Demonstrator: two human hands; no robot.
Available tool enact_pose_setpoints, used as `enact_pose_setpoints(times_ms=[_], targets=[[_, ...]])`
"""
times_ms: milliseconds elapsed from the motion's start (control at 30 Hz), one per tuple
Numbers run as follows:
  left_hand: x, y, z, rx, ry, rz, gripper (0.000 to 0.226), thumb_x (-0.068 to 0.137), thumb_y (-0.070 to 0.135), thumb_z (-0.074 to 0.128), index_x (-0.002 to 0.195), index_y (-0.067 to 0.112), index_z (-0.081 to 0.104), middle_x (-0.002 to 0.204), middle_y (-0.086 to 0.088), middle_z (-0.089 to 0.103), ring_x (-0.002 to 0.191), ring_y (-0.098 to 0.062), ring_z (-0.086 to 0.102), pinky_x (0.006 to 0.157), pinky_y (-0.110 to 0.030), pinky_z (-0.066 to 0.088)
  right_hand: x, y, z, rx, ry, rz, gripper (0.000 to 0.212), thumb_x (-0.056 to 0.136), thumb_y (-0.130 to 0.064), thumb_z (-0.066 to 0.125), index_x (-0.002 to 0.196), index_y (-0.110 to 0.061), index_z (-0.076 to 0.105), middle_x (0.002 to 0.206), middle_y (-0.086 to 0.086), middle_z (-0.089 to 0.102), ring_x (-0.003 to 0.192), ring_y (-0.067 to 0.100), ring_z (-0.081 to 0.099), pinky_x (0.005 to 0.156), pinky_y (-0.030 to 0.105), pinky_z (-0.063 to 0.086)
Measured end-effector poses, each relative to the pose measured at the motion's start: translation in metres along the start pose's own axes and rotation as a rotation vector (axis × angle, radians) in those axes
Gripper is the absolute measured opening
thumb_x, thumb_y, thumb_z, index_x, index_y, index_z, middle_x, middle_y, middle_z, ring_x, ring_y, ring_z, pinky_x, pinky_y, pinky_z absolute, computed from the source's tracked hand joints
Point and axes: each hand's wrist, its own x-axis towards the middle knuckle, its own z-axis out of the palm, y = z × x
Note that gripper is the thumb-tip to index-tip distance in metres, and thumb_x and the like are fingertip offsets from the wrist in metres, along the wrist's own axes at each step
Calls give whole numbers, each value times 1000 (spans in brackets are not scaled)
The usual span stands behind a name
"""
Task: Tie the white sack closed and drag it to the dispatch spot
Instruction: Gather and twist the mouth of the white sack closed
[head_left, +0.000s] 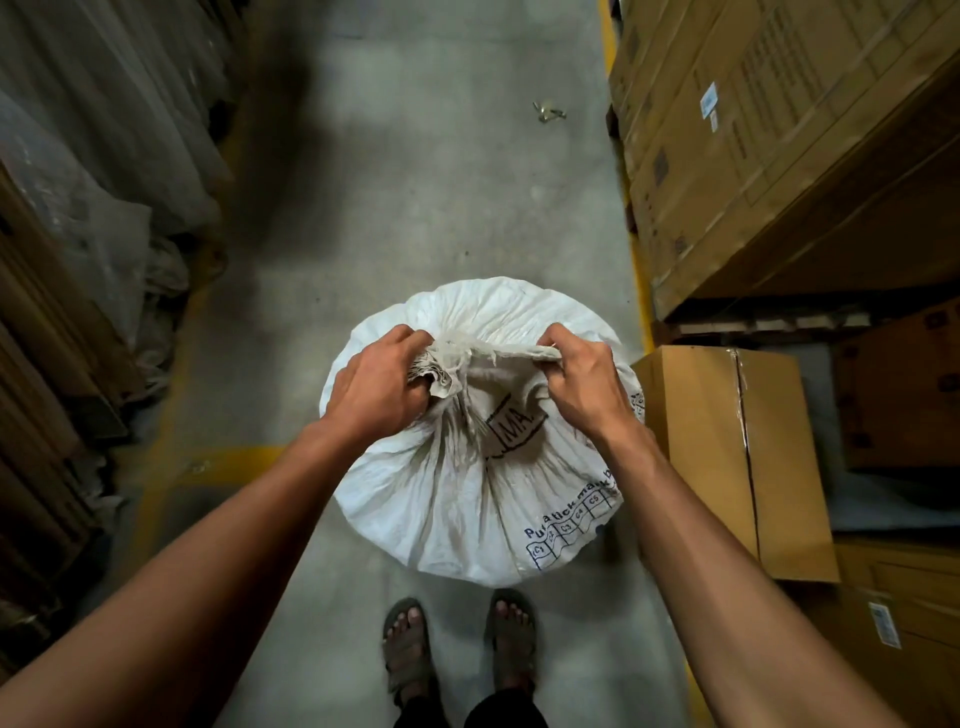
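Observation:
A full white woven sack (441, 499) with blue printed lettering stands upright on the concrete floor just in front of my feet. Its mouth is gathered into a bunch at the top centre. My left hand (376, 387) grips the bunched fabric on the left side. My right hand (584, 379) pinches a twisted strip of the sack's edge and holds it stretched taut across to my left hand. The sack's contents are hidden.
A narrow aisle of concrete floor (415, 208) runs ahead. Stacked cardboard boxes (769, 156) line the right side, and one brown box (737, 447) sits close to the sack. Plastic-wrapped goods (88, 208) fill the left. Small debris (548, 111) lies far ahead.

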Motion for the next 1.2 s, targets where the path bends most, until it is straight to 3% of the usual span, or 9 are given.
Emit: enact_pose_setpoints(times_ms=[167, 300, 467, 567, 767, 867, 1033, 1100, 1200], targets=[[-10, 6, 3, -81, -43, 89, 37, 79, 23, 63, 116, 29, 66, 101, 8, 69, 99, -27, 58, 89, -48, 48, 17, -11, 0, 7, 99, -22, 16, 89, 4, 62, 103, -3, 67, 86, 20, 75, 79, 41, 69, 64, 42, 50], [-16, 20, 14, -62, -104, 184, 54, 72, 28, 57, 125, 30, 68, 131, 8, 62, 120, -27, 49, 91, -48, 38, 37, -27, 8, -17, 81, 19, 15, 90, -6, 62, 103, -6, 70, 89, 21, 76, 80, 42, 70, 63, 44, 55], [-9, 35, 31, -137, -31, 307, 45, 77, 31, 65, 122, 32, 66, 175, -6, 17, 155, -37, 28, 108, -50, 35, 44, -43, 18, 137, -138, 12, 9, 88, -9, 75, 98, -7, 74, 88, 13, 77, 80, 30, 72, 67, 29, 49], [-5, 36, 34, -288, -30, 335, 40, 80, 26, 63, 119, 20, 68, 165, -8, 36, 148, -20, 44, 117, -31, 40, 40, -39, 9, 232, -318, 7, 13, 87, -14, 80, 99, -13, 75, 94, 1, 78, 87, 15, 71, 72, 12, 47], [1, 34, 26, -219, 73, 158, 34, 83, 14, 76, 117, 17, 69, 107, -1, 63, 100, -26, 63, 77, -25, 34, 26, -11, -19, 354, -596, 28, 36, 84, -21, 81, 117, -22, 66, 113, -8, 75, 105, 11, 71, 89, 20, 52], [0, 31, 19, -235, 116, 88, 46, 81, 9, 75, 124, 23, 65, 108, 0, 66, 98, -24, 61, 77, -28, 34, 20, -3, -31, 102, -439, -55, 22, 86, -9, 74, 106, -16, 71, 92, -5, 69, 85, 16, 61, 66, 12, 38], [-1, 36, 17, -263, 108, 26, 80, 82, 7, 73, 152, 35, 47, 121, 3, 68, 97, -20, 58, 80, -30, 40, 13, 12, -20, 54, -78, 0, 14, 91, -12, 78, 105, -10, 76, 88, 11, 76, 77, 24, 63, 69, 28, 37], [1, 32, 20, -251, 113, 1, 70, 82, 12, 75, 147, 27, 54, 131, 0, 69, 116, -24, 61, 85, -29, 40, 12, 9, -13, 21, -2, -3, 8, 90, -10, 76, 97, -7, 74, 84, 13, 75, 76, 31, 68, 66, 33, 46], [0, 28, 23, -246, 116, 13, 48, 79, 15, 76, 125, 19, 66, 114, -2, 69, 107, -26, 61, 78, -29, 34, 12, 4, -5, -50, 110, 17, 18, 91, -19, 77, 90, -4, 68, 80, 15, 69, 72, 36, 64, 62, 42, 50]])
